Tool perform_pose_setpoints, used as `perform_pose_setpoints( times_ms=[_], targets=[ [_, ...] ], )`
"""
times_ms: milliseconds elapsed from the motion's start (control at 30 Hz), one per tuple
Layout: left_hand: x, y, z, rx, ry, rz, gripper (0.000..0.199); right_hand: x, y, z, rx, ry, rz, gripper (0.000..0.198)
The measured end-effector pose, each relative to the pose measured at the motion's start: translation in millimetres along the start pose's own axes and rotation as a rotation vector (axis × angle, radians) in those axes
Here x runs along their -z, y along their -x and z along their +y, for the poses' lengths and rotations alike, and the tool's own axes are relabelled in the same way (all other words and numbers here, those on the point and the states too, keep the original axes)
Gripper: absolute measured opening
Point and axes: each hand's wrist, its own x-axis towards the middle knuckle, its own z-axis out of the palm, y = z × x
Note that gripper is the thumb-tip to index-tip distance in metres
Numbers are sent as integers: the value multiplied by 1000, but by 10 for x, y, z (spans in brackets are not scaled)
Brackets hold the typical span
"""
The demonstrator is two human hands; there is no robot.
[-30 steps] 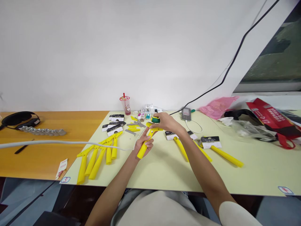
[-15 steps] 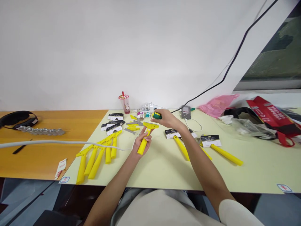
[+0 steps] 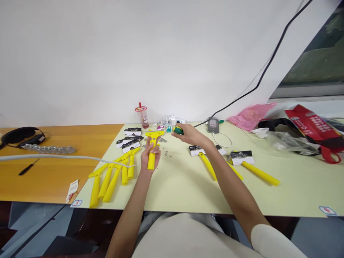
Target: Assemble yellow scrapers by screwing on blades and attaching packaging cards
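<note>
"Yellow plastic T-shaped scraper, held in the left hand above the table, its head pointing away from the person. Can you see the grip?"

"Partly. The fingers are curled round the upper handle and cover some of it. That forearm comes up steeply from below, palm mostly upward."

"And the right arm?"

"It slants inward from the lower right and hides part of a yellow rod-like handle lying underneath."

"What's on the pale tabletop there, between the two arms?"

"A few small grey metal bits. They're too tiny for me to name from here."

"Now the right hand."

"Back of the hand up, wrist bent a little inward, fingers pinching a rounded green-and-yellow tool handle. I can't make out any shaft on it. It's near the scraper's head but apart from it."

"Anything behind the left hand?"

"Loose flat grey and yellow strips, mostly blocked by the hand and scraper. Past those stands a clear plastic cup with a red lid and straw, close to the plain white wall."
</note>
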Motion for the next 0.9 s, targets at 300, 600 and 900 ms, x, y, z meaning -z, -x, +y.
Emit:
perform_pose_setpoints(
  times_ms=[300,600,900],
  targets=[
    [80,62,260,-183,-27,-27,58,-578,-136,276,-56,101,-300,20],
    [82,53,194,-123,-43,-12,57,-1256,-444,255,-149,161,-287,18],
    [92,36,145,-41,-20,-45,60,-1551,-676,419,-242,170,-395,41]
  ],
)
